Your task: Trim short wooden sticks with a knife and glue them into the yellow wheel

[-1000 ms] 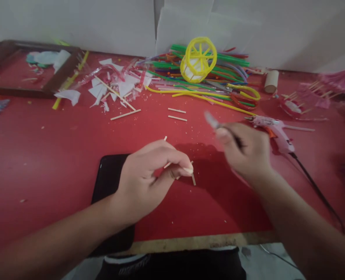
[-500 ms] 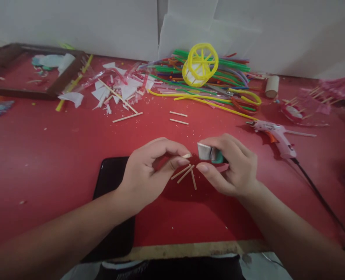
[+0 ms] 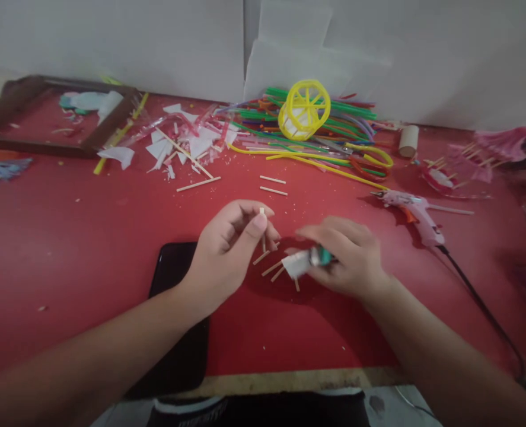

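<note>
My left hand (image 3: 227,255) is closed, pinching a short wooden stick (image 3: 263,240) upright between thumb and forefinger. Its pale top end pokes out above the thumb. To the right, my right hand (image 3: 345,255) is closed around a small tool (image 3: 299,263) with a broad, flat, silvery end and a green part. Motion blur and the fingers obscure the rest, so its exact kind is unclear. Beneath the tool's flat end lie several short cut sticks (image 3: 271,268) on the red tabletop (image 3: 254,332), partly covered by it.
Two short sticks (image 3: 273,191) lie farther back. A black phone-like slab (image 3: 174,356) lies under my left forearm. A pink glue gun (image 3: 414,213) with its cord is at right. Behind are paper scraps (image 3: 200,142), pipe cleaners (image 3: 347,112), a yellow wheel-shaped piece (image 3: 308,107) and a brown frame (image 3: 31,145).
My left hand has turned the stick upright and moved it slightly left. My right hand has lowered the tool down and left, over the cut sticks. Another short stick shows beneath my left fingers.
</note>
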A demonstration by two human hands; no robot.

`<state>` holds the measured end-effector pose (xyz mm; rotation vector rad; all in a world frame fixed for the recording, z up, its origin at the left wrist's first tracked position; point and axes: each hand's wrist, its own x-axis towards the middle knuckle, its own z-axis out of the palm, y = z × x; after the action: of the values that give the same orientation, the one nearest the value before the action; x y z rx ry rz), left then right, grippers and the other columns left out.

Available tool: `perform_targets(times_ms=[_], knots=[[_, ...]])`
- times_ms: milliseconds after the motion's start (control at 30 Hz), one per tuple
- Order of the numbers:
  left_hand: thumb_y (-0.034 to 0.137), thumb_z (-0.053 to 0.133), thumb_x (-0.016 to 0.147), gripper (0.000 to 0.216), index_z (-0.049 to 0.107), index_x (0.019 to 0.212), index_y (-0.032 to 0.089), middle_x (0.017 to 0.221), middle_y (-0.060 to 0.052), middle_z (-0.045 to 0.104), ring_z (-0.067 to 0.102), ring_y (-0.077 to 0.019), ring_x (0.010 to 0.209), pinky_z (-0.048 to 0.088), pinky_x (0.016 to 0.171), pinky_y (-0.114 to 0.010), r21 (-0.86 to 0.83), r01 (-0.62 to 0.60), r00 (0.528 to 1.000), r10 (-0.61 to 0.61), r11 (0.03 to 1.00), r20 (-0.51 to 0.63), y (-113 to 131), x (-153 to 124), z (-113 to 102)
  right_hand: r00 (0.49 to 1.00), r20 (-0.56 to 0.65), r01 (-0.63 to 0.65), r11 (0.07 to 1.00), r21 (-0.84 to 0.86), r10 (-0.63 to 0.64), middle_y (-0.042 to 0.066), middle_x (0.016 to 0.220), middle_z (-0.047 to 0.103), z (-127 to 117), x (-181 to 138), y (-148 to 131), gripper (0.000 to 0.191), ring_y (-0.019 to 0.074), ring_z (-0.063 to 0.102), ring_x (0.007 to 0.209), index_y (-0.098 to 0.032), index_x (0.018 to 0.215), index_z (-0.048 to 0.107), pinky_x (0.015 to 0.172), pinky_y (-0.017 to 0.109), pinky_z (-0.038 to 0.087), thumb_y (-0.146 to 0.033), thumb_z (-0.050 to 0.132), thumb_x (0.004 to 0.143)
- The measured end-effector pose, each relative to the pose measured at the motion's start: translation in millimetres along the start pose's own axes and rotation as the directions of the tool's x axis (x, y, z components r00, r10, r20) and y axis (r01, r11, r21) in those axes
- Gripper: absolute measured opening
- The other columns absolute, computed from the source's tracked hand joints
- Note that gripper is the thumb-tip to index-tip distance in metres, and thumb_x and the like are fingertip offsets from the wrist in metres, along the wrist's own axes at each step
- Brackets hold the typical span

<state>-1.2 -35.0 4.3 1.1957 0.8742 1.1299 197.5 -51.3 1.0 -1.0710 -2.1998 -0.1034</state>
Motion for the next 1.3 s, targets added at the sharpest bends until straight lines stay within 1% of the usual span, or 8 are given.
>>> perform_targets(times_ms=[67,167,333,467,567,633,867,1300], knots=[[0.024,0.061,0.091,0.013,0.059,0.103,0.020,0.074,0.002,0.066,0.062,-0.0095,0.062,0.052,0.063,-0.021,-0.097,0.023,0.999,-0.028,0.995,-0.041,-3,5,-2,0.970,0.108,-0.207,0.972,-0.113,0.219,0.006,0.087,0.069,1,0,8,0.026,0.0187,0.064,0.077,-0.019,0.104,0.059,0.065,0.030,0.049,-0.040,0.058,0.088],[0.020,0.062,0.089,0.013,0.058,0.101,0.021,0.073,0.002,0.066,0.061,-0.0081,0.057,0.052,0.060,-0.020,-0.181,0.046,0.992,-0.065,0.982,-0.104,-6,11,-3,0.842,0.169,-0.449,0.839,-0.308,0.513,0.010,0.104,0.067,3,-3,19,0.029,0.0261,0.064,0.092,-0.019,0.113,0.055,0.070,0.036,0.049,-0.039,0.047,0.094],[0.017,0.061,0.087,0.009,0.055,0.094,0.019,0.071,0.003,0.065,0.059,-0.0081,0.054,0.051,0.052,-0.018,-0.258,0.095,0.979,-0.137,0.961,-0.153,-2,12,-2,0.769,0.157,-0.454,0.702,-0.548,0.619,0.018,0.110,0.061,3,-11,34,0.030,0.0336,0.057,0.099,-0.013,0.114,0.060,0.078,0.045,0.047,-0.030,0.046,0.093],[0.019,0.063,0.086,0.014,0.054,0.096,0.021,0.080,0.002,0.066,0.063,-0.0102,0.062,0.052,0.049,-0.018,-0.262,0.130,0.965,-0.183,0.956,-0.188,1,11,-2,0.809,0.201,-0.396,0.765,-0.507,0.552,0.016,0.120,0.059,-2,-1,39,0.031,0.0351,0.052,0.109,-0.014,0.116,0.064,0.088,0.050,0.045,-0.028,0.051,0.091],[0.015,0.067,0.083,0.026,0.054,0.105,0.022,0.089,0.000,0.068,0.066,-0.0111,0.069,0.055,0.054,-0.019,-0.257,0.138,0.961,-0.192,0.957,-0.199,0,11,-2,0.870,0.281,-0.307,0.892,-0.332,0.404,0.012,0.113,0.063,3,23,39,0.026,0.0276,0.055,0.106,-0.017,0.111,0.067,0.093,0.043,0.044,-0.024,0.050,0.093],[0.014,0.067,0.083,0.028,0.055,0.107,0.021,0.091,-0.001,0.069,0.067,-0.0109,0.070,0.056,0.056,-0.019,-0.264,0.148,0.961,-0.202,0.953,-0.191,-1,11,-2,0.864,0.364,-0.273,0.931,-0.241,0.348,0.010,0.108,0.065,14,41,41,0.023,0.0246,0.056,0.104,-0.017,0.107,0.068,0.093,0.039,0.044,-0.024,0.049,0.094],[0.014,0.068,0.083,0.019,0.061,0.099,0.020,0.076,0.001,0.069,0.072,-0.0124,0.073,0.059,0.063,-0.019,-0.355,0.213,0.958,-0.265,0.910,-0.105,-3,14,-1,0.849,0.366,-0.313,0.921,-0.233,0.381,0.013,0.092,0.064,58,73,55,0.010,0.0245,0.057,0.091,-0.012,0.085,0.067,0.085,0.040,0.044,-0.014,0.057,0.086],[0.013,0.068,0.082,0.015,0.060,0.094,0.017,0.074,0.003,0.065,0.070,-0.0107,0.068,0.059,0.063,-0.020,-0.351,0.338,0.923,-0.380,0.873,-0.056,1,11,1,0.924,0.312,-0.194,0.973,-0.123,0.224,0.012,0.107,0.063,55,60,69,0.022,0.0228,0.055,0.101,-0.016,0.106,0.064,0.092,0.036,0.042,-0.016,0.046,0.093]])
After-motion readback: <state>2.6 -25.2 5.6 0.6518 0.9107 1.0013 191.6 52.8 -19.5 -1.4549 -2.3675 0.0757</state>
